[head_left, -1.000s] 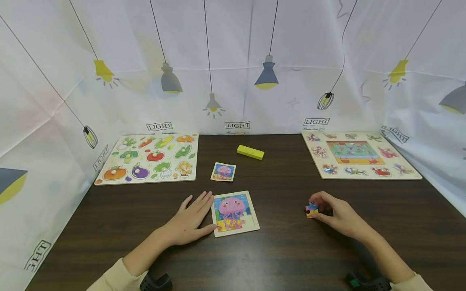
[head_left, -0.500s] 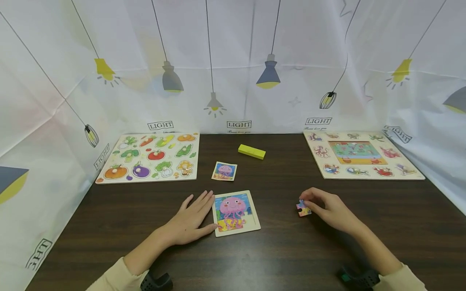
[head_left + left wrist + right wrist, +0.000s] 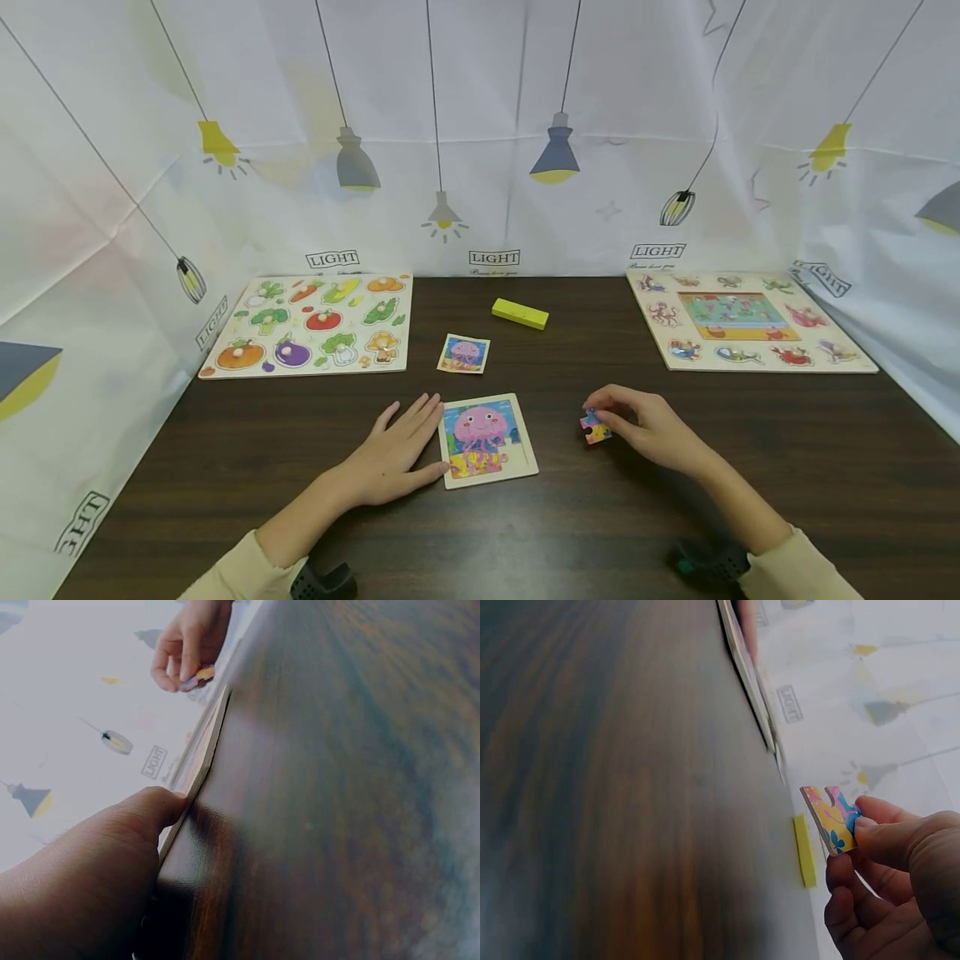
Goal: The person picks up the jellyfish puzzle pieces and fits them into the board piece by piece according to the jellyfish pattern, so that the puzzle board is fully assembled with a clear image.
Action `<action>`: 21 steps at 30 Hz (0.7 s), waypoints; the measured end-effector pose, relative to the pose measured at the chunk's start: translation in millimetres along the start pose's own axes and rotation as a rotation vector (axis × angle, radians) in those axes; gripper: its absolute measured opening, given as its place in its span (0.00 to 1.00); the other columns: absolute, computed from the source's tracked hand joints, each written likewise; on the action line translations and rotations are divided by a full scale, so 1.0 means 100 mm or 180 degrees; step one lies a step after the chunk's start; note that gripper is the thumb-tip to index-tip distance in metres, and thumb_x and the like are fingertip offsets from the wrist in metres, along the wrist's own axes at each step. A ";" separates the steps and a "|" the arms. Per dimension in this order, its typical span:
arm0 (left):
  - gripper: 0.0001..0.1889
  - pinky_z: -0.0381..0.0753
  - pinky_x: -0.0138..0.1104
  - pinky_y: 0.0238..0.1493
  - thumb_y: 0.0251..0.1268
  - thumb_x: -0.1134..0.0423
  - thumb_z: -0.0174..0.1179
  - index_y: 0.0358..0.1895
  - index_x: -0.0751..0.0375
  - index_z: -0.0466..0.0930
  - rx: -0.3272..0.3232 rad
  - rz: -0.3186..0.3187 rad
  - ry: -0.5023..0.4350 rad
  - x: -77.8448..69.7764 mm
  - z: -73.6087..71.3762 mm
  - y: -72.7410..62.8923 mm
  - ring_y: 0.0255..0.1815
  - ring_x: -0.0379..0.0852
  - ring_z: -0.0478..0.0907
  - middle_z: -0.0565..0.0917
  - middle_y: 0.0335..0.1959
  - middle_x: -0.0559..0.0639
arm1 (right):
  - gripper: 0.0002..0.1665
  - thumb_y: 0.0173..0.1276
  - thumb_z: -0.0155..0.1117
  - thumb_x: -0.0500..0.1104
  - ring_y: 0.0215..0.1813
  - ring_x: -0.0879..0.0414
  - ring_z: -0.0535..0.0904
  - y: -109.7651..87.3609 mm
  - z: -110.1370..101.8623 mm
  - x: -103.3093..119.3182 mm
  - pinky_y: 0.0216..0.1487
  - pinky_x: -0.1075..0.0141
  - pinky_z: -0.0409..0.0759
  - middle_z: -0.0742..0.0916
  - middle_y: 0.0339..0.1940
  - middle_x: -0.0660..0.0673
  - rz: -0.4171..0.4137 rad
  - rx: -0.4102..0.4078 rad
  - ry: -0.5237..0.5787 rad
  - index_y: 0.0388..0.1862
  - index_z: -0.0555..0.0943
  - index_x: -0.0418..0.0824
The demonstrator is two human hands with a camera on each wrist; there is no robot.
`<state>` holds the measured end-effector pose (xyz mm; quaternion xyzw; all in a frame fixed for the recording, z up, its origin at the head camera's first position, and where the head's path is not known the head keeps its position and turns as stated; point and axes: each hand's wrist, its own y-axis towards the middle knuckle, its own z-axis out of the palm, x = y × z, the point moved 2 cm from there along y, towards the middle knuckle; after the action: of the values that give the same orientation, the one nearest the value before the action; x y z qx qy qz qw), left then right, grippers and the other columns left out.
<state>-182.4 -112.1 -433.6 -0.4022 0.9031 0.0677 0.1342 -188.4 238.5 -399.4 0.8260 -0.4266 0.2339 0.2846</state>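
A square jellyfish puzzle (image 3: 480,429) in a pale wooden frame lies at the middle of the dark table. Its lower right corner shows bare wood. My left hand (image 3: 397,454) rests flat beside it, fingers straight, with fingertips and thumb touching the frame's left edge. To the right of the puzzle, my right hand (image 3: 648,425) pinches a puzzle piece (image 3: 832,819) between thumb and fingers. That piece is yellow, pink and blue, with a rounded notch in one side, and is held apart from the puzzle.
Behind the puzzle lie a small jellyfish picture card (image 3: 463,354) and a yellow block (image 3: 520,314). A vegetable board (image 3: 348,321) sits at the back left, a sea-animal board (image 3: 750,321) at the back right. A white lamp-print cloth (image 3: 480,108) hangs behind the table.
My right hand has moved left with the puzzle piece, closer to the jellyfish puzzle. The left hand has stayed at the frame's edge.
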 end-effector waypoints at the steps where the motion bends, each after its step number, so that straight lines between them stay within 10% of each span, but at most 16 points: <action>1: 0.42 0.36 0.52 0.66 0.65 0.34 0.36 0.72 0.62 0.43 -0.0001 0.0000 -0.0005 0.00 0.00 0.00 0.73 0.46 0.37 0.44 0.74 0.53 | 0.07 0.65 0.58 0.36 0.34 0.62 0.76 0.02 0.02 0.01 0.35 0.68 0.77 0.83 0.37 0.54 -0.0008 0.0012 0.0028 0.42 0.79 0.42; 21: 0.42 0.35 0.52 0.66 0.65 0.34 0.36 0.72 0.61 0.43 0.0014 -0.0013 0.0010 0.01 0.01 0.00 0.73 0.45 0.36 0.43 0.74 0.52 | 0.08 0.64 0.61 0.40 0.34 0.60 0.77 0.28 0.31 0.18 0.34 0.68 0.77 0.82 0.34 0.53 0.0121 0.0342 0.0282 0.43 0.78 0.44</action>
<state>-182.9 -112.4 -435.0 -0.4039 0.9026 0.0648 0.1338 -198.0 193.9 -403.4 0.8206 -0.4161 0.2982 0.2539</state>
